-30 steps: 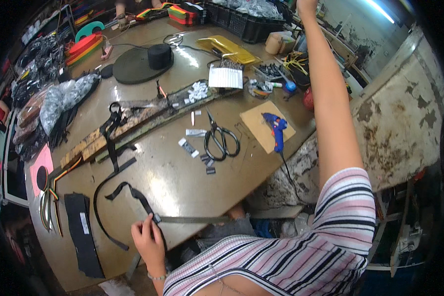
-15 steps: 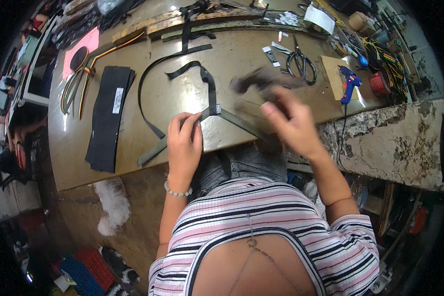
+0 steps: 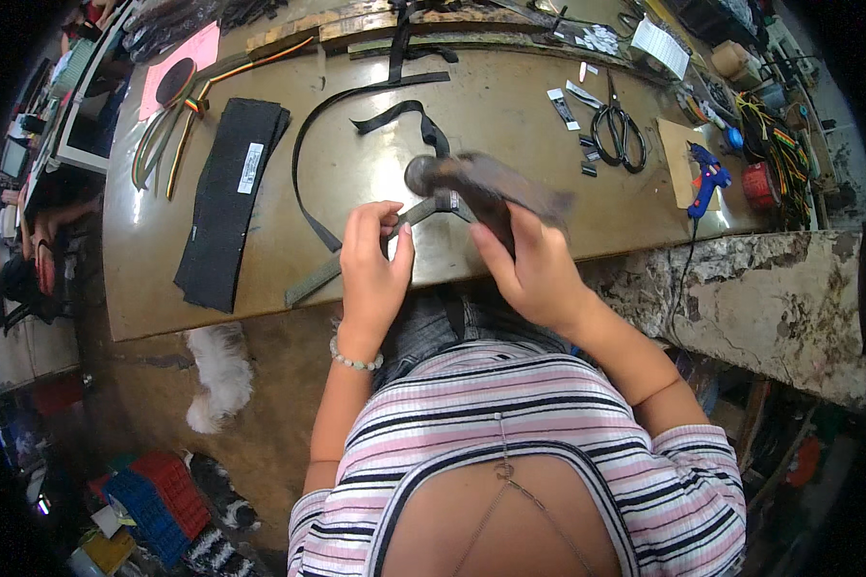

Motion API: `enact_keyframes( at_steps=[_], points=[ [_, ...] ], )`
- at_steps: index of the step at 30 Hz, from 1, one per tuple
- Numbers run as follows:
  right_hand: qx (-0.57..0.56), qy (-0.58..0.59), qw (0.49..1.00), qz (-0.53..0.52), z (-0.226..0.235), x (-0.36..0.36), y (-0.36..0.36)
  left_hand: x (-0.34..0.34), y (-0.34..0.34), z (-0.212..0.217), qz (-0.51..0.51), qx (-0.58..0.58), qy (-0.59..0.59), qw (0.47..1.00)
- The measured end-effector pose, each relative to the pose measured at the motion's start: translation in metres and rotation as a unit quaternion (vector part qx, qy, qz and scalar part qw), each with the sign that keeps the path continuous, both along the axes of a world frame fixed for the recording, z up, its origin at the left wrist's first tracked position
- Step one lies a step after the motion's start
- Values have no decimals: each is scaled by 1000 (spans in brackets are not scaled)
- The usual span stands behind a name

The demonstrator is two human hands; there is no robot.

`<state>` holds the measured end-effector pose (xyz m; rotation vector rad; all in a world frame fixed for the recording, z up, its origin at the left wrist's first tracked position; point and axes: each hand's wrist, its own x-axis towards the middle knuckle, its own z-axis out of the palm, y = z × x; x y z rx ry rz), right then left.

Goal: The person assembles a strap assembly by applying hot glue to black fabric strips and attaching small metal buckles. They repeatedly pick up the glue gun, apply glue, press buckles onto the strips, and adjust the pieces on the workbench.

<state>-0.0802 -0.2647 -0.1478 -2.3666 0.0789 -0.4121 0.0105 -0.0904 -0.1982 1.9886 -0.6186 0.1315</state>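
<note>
My right hand (image 3: 541,269) is wrapped round the handle of a hammer (image 3: 479,177). The dark head is blurred and hovers over the joint of the straps, partly covering it. Beside it my left hand (image 3: 370,262) has its fingers curled on a grey-green webbing strap (image 3: 315,281) near the table's front edge. A narrow black strap (image 3: 394,113) runs away from that joint, curling at its far end, and a small white label shows where they meet. Another black strap (image 3: 310,192) curves along the left of it.
Black fabric pieces (image 3: 229,207) with a white label lie at left, near striped ribbons (image 3: 185,120). To the right are black scissors (image 3: 619,135), small tubes (image 3: 562,109), a blue glue gun (image 3: 708,180) on cardboard and a red roll (image 3: 760,185). A white furry animal (image 3: 218,375) is on the floor.
My right hand has swung the hammer leftward, from the right side to over the strap joint. My left hand stays at the grey-green strap, its thumb now showing. The view has shifted slightly.
</note>
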Motion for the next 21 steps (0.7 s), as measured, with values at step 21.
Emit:
enact_keyframes(
  at_steps=[21],
  points=[
    [94, 175, 977, 84, -27, 29, -76, 10, -14, 24, -65, 139, -129, 980]
  ],
)
